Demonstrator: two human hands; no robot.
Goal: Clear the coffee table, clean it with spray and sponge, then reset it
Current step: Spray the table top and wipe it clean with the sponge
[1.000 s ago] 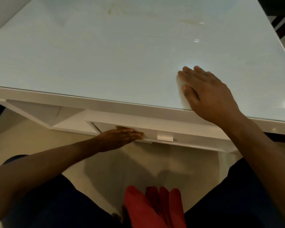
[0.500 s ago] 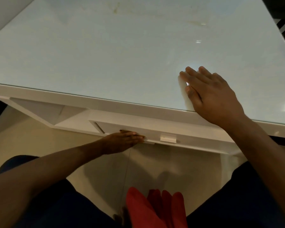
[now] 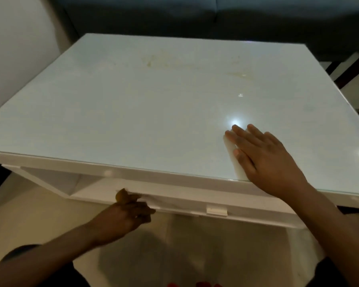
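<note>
Nothing stands on the bench [image 3: 153, 112] top, so clearing looks done; yellowish smears near the far edge say cleaning isn't. Right hand [image 3: 265, 160] lies flat near the front edge, fingers [image 3: 239, 131] straight and slightly spread, pressing a white sponge [image 3: 231, 150]. Left hand [image 3: 122, 216] is under the front edge, fingers curled on something yellowish, too blurred to name.
</note>
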